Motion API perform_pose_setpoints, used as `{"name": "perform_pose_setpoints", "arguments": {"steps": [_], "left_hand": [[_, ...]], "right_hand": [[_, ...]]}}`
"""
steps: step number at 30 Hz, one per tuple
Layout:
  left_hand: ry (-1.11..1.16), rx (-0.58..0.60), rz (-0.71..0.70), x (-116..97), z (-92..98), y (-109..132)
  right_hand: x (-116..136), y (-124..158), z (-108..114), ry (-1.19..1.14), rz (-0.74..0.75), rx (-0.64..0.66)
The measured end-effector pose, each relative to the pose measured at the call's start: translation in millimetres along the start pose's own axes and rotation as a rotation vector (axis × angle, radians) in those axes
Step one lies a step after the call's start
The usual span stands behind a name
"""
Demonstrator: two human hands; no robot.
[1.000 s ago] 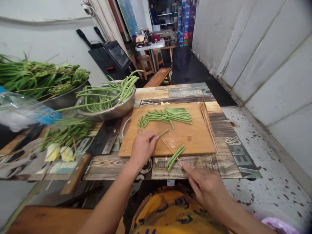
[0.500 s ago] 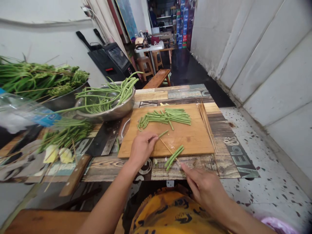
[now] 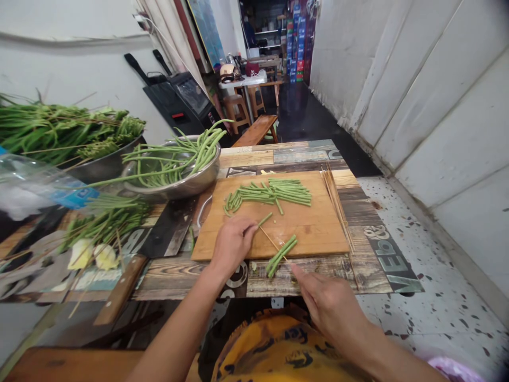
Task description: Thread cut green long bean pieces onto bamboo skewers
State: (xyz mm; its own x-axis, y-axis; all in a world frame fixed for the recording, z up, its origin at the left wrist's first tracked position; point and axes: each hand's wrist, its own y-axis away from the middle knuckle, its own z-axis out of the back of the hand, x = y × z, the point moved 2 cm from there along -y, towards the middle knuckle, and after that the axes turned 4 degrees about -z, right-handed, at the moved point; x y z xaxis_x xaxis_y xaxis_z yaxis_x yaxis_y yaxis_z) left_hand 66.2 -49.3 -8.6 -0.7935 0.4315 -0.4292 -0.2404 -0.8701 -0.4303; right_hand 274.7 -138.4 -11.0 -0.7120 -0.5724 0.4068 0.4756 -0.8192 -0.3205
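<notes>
Two bean pieces [image 3: 282, 256] sit side by side on a skewer [image 3: 269, 237], over the near edge of the board [image 3: 310, 228]. The right hand [image 3: 332, 297] grips the skewer's near end; the left hand [image 3: 234, 241] pinches a third piece [image 3: 265, 218] at its far tip. More cut beans [image 3: 290, 192] lie behind, spare skewers [image 3: 338, 207] along the board's right edge, and a bowl [image 3: 191, 185] of long beans [image 3: 207, 146] stands beyond its far left corner.

Right wall [image 3: 449, 95]: pale panels, soiled along base. Speckled floor [image 3: 401, 223] at right; dark floor [image 3: 296, 114] beyond. Far: white table [image 3: 256, 78], brown stools [image 3: 234, 101].
</notes>
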Motion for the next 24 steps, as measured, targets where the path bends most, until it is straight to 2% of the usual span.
{"name": "perform_pose_setpoints", "arguments": {"steps": [12, 21, 24], "left_hand": [[0.004, 0.028, -0.005, 2.4, 1.5, -2.6], [0.034, 0.036, -0.002, 3.4, 3.0, -2.7], [0.049, 0.046, 0.001, 5.4, 1.4, -2.9]], "right_hand": [[-3.0, -11.9, -11.7, 0.053, -0.034, 0.078], [7.2, -53.2, -14.3, 0.236, -0.090, 0.289], [10.6, -67.7, -13.5, 0.263, -0.104, 0.314]]}}
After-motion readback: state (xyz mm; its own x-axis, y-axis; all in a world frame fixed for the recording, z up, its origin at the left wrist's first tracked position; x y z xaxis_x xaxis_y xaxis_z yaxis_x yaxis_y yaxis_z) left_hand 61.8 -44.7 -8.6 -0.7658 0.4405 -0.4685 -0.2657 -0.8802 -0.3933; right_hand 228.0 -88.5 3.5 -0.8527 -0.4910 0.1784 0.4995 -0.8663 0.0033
